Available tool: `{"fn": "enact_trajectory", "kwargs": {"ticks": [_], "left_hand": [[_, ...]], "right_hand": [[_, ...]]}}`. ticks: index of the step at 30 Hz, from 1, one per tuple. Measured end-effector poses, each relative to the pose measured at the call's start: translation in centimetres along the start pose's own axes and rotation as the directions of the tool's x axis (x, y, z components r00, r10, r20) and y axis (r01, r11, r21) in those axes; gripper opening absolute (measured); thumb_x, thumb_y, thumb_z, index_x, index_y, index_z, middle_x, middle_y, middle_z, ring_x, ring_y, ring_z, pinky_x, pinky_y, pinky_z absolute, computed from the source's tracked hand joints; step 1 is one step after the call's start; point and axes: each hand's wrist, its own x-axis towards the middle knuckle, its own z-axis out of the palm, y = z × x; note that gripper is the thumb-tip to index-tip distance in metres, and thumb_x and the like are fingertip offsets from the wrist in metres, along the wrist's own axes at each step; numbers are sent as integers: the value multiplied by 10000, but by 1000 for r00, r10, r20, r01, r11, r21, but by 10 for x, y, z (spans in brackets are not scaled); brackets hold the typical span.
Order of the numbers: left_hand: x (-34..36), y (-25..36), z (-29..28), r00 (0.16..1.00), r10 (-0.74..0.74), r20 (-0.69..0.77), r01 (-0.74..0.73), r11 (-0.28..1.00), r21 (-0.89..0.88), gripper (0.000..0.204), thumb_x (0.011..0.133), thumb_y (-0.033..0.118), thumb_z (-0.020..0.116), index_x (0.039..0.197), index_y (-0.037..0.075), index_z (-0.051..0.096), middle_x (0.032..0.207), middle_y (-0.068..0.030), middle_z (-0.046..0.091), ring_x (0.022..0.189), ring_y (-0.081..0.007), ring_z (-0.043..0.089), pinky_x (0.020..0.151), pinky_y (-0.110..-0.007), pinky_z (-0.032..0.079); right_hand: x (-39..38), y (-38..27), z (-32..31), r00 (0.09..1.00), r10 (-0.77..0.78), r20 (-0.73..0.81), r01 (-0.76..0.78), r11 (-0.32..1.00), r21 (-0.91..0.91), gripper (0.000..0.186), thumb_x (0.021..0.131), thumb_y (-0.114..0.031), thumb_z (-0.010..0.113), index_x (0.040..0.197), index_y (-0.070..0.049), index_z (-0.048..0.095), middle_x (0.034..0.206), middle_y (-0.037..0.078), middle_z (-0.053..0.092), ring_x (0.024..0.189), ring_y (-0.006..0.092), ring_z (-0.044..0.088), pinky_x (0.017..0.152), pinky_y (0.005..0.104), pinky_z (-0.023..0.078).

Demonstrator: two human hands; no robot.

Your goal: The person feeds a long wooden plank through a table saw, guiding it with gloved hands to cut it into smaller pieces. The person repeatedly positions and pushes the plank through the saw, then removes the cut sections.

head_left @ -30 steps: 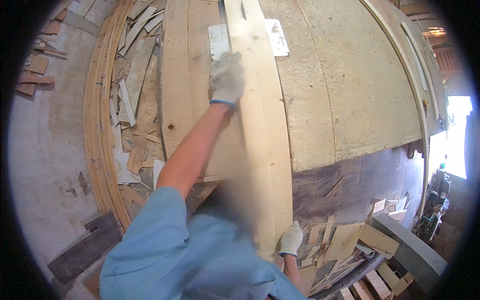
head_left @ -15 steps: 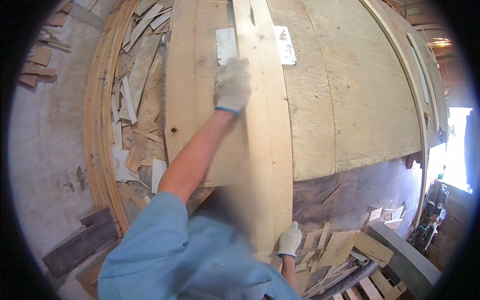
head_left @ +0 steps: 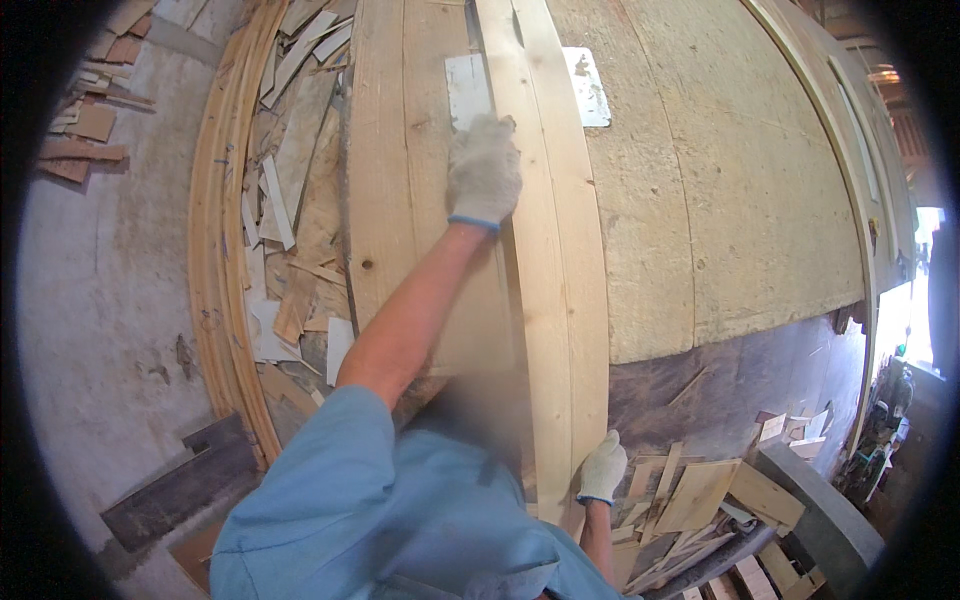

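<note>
A long pale board (head_left: 561,240), with a seam along it, runs lengthwise on the wooden worktop (head_left: 752,175). My left hand (head_left: 484,172), in a knitted glove with a blue cuff, has its fingers curled on the board's left edge. My right hand (head_left: 602,466), gloved too, grips the right edge at the lower end, near my blue-clad body. Just beyond my left hand, white plates (head_left: 585,88) show on either side of the board. A blurred grey patch hides part of the area between my body and the board.
Long strips (head_left: 212,230) and white and wooden scraps (head_left: 290,190) lie along the left, beside a pale floor (head_left: 105,310) with offcuts (head_left: 90,125). At lower right are more offcuts (head_left: 697,495) and a grey beam (head_left: 820,510). A bright opening (head_left: 922,305) shows at the right.
The whole view has drifted slightly to the right in the picture, with the hands and board moving along with it. Both hands keep their hold on the board's edges.
</note>
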Motion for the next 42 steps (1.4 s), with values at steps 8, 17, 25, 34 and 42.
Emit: {"fn": "enact_trajectory", "kwargs": {"ticks": [8, 17, 25, 34, 42], "left_hand": [[1, 6, -6, 999, -33, 9, 34, 999, -24, 367, 927, 137, 574, 1277, 92, 671, 1212, -151, 637, 1060, -391, 607, 976, -507, 475], [0, 5, -7, 999, -44, 25, 45, 999, -19, 378, 926, 138, 595, 1294, 97, 671, 1263, -143, 640, 1104, -387, 609, 992, -508, 471], [0, 9, -7, 999, -39, 28, 39, 999, -20, 380, 929, 145, 592, 1298, 108, 674, 1277, -144, 643, 1113, -383, 612, 1002, -512, 467], [-3, 0, 0, 1000, 15, -19, -14, 1000, 14, 333, 935, 183, 594, 1247, 100, 676, 1193, -133, 628, 1107, -345, 602, 1003, -489, 449], [2, -10, 16, 999, 49, 5, -49, 995, 88, 352, 931, 200, 588, 1250, 90, 688, 1196, -137, 642, 1139, -353, 592, 1023, -497, 440]], "right_hand": [[26, -27, -10, 1000, -8, -10, 9, 992, 128, 520, 1139, -313, 302, 915, 7, 646, 841, 290, 697, 822, 495, 667, 708, 609, 474], [56, -67, -16, 997, -4, -71, 4, 1000, -2, 563, 1144, -346, 343, 864, 37, 646, 822, 286, 696, 818, 514, 649, 716, 614, 476], [43, -21, -14, 999, -20, -32, 27, 973, 228, 478, 1124, -295, 376, 860, 19, 622, 806, 291, 678, 817, 517, 644, 724, 591, 479], [-133, 123, 13, 978, 182, 103, -186, 982, 34, 102, 952, -100, 566, 903, -42, 634, 806, 235, 694, 785, 475, 691, 673, 561, 508], [-138, 123, 39, 965, 261, 21, -261, 965, 19, 65, 928, -78, 636, 910, -15, 636, 781, 236, 700, 763, 454, 712, 657, 544, 529]]}}
